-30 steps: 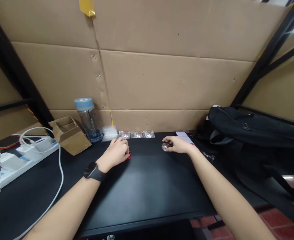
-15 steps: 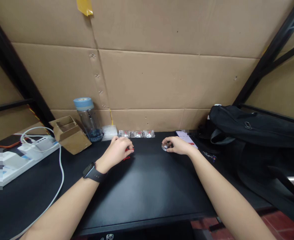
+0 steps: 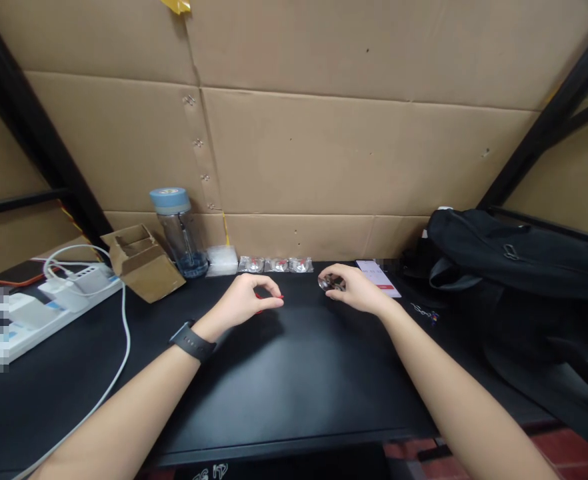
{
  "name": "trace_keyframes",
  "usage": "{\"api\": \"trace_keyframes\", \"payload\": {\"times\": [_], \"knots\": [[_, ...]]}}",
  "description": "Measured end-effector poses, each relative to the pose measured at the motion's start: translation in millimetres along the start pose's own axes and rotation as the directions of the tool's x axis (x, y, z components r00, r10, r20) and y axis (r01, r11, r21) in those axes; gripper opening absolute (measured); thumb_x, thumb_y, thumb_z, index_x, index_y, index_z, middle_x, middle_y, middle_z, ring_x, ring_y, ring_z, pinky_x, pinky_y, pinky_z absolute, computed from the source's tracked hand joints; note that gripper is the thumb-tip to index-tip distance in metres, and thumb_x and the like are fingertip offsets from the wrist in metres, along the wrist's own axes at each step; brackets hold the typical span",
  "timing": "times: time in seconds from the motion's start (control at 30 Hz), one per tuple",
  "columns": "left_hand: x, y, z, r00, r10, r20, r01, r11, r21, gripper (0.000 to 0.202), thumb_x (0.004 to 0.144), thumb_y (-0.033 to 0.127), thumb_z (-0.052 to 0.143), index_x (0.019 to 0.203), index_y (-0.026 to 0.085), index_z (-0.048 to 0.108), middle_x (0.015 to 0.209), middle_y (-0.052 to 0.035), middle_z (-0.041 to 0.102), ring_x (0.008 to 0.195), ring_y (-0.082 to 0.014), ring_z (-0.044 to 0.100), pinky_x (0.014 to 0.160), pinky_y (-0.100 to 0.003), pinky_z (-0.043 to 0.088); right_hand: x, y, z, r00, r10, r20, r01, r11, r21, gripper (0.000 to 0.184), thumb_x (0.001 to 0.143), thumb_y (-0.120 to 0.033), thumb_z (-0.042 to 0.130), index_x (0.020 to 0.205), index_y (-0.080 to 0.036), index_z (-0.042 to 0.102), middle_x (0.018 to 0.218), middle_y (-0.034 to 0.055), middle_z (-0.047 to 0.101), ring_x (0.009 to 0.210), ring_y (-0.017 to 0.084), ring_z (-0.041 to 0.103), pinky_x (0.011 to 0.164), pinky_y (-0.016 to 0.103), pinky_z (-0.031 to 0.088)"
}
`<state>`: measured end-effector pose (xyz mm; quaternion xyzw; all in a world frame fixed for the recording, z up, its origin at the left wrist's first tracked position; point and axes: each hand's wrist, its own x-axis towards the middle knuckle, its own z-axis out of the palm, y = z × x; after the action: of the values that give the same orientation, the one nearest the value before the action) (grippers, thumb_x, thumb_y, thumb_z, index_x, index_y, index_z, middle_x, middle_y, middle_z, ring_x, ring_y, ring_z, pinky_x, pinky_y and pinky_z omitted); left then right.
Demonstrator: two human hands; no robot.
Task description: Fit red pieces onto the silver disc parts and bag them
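Note:
My left hand [image 3: 254,300], with a dark watch on its wrist, is closed in a pinch on a small red thing [image 3: 259,304], mostly hidden by the fingers; it looks like a thin cord or strip. My right hand [image 3: 354,288] grips a round, shiny, glassy disc [image 3: 330,283] between thumb and fingers, just above the black tabletop. The two hands are apart. Behind them, three small clear packets [image 3: 277,265] with red marks inside lie in a row by the cardboard wall.
Left of the packets are a stack of clear plastic bags [image 3: 221,260], a blue-lidded bottle [image 3: 178,233], an open cardboard box [image 3: 147,263] and a white power strip [image 3: 39,323] with a cable. A phone [image 3: 381,280], keychain [image 3: 427,312] and black backpack [image 3: 514,267] are at right.
My left hand has lifted and moved right, the red thing now mostly inside its pinch. My right hand has raised the glassy disc slightly and tilted it. The camera view has shifted a little.

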<state>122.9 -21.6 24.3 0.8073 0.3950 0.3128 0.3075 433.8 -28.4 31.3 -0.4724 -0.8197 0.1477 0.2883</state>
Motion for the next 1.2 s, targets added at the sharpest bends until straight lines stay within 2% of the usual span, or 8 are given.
{"api": "trace_keyframes", "payload": {"times": [0.13,0.4,0.5,0.63,0.7,0.87,1.03,1.2], "knots": [[0.1,1.8,3.7,1.0,0.003,0.005,-0.003,0.996,-0.084,0.021,0.081,0.042,0.074,0.087,0.022,0.077,0.09,-0.0024,0.078,0.076,-0.0181,0.07,0.07,-0.028,0.053,1.1,-28.0,26.2,0.997,-0.043,-0.064,0.052,0.986,0.16,0.035,0.08,-0.02,0.075,0.115,-0.026,0.07,0.117,0.0056,0.071,0.099,0.021,0.068,0.084,0.034,0.054],[-1.5,7.6,9.2,0.992,0.076,-0.1,-0.079,0.996,-0.029,0.024,0.092,0.042,0.065,0.091,0.021,0.076,0.096,-0.0032,0.078,0.089,-0.0211,0.071,0.086,-0.031,0.053,-3.0,-55.8,55.5,0.989,-0.055,-0.141,0.121,0.843,0.524,0.05,0.08,-0.028,0.08,0.125,-0.028,0.06,0.126,0.0066,0.067,0.111,0.023,0.068,0.09,0.039,0.058],[-3.2,10.3,14.3,0.987,0.098,-0.126,-0.097,0.995,0.018,0.022,0.095,0.04,0.06,0.093,0.022,0.074,0.1,-0.0029,0.076,0.091,-0.0209,0.07,0.089,-0.032,0.051,-5.1,-63.3,59.1,0.984,-0.05,-0.17,0.137,0.823,0.552,0.051,0.078,-0.028,0.083,0.123,-0.028,0.06,0.126,0.0062,0.067,0.112,0.023,0.069,0.09,0.037,0.058],[-4.1,10.3,23.2,0.964,0.193,-0.184,-0.174,0.978,0.111,0.015,0.095,0.032,0.061,0.091,0.023,0.072,0.116,-0.005,0.069,0.11,-0.0221,0.064,0.103,-0.036,0.045,-6.3,-68.1,63.6,0.982,-0.039,-0.183,0.135,0.826,0.548,0.053,0.077,-0.031,0.084,0.124,-0.028,0.06,0.125,0.0069,0.068,0.113,0.024,0.069,0.089,0.037,0.059],[-4.1,9.5,26.7,0.963,0.194,-0.189,-0.167,0.974,0.151,0.013,0.095,0.029,0.06,0.093,0.024,0.072,0.121,-0.0059,0.064,0.115,-0.0226,0.06,0.105,-0.039,0.043,-6.3,-67.8,65.9,0.984,-0.036,-0.175,0.128,0.826,0.55,0.053,0.077,-0.032,0.084,0.124,-0.027,0.06,0.124,0.0072,0.069,0.111,0.024,0.07,0.088,0.038,0.059],[-5.6,10.6,30.6,0.964,0.171,-0.204,-0.123,0.966,0.225,0.012,0.095,0.028,0.06,0.093,0.024,0.071,0.121,-0.0067,0.06,0.12,-0.0247,0.055,0.103,-0.041,0.041,-5.7,-64.7,70.3,0.983,-0.002,-0.181,0.11,0.799,0.591,0.052,0.075,-0.034,0.086,0.118,-0.026,0.059,0.126,0.0082,0.069,0.11,0.024,0.071,0.087,0.037,0.06],[-10.3,17.8,34.0,0.936,0.229,-0.267,-0.125,0.927,0.354,0.009,0.093,0.024,0.062,0.092,0.024,0.07,0.117,-0.0065,0.06,0.12,-0.0262,0.053,0.099,-0.043,0.037,-4.6,-61.3,73.2,0.985,0.036,-0.171,0.085,0.757,0.648,0.041,0.072,-0.036,0.088,0.098,-0.023,0.059,0.128,0.0093,0.069,0.106,0.024,0.072,0.087,0.037,0.06],[-12.3,21.1,37.1,0.901,0.319,-0.294,-0.144,0.86,0.489,0.009,0.094,0.021,0.062,0.091,0.024,0.07,0.117,-0.0066,0.062,0.119,-0.0265,0.053,0.093,-0.043,0.032,-2.4,-55.9,71.1,0.994,0.04,-0.101,0.04,0.733,0.679,0.037,0.071,-0.037,0.088,0.092,-0.019,0.063,0.129,0.0105,0.067,0.097,0.022,0.073,0.084,0.035,0.062]]}}
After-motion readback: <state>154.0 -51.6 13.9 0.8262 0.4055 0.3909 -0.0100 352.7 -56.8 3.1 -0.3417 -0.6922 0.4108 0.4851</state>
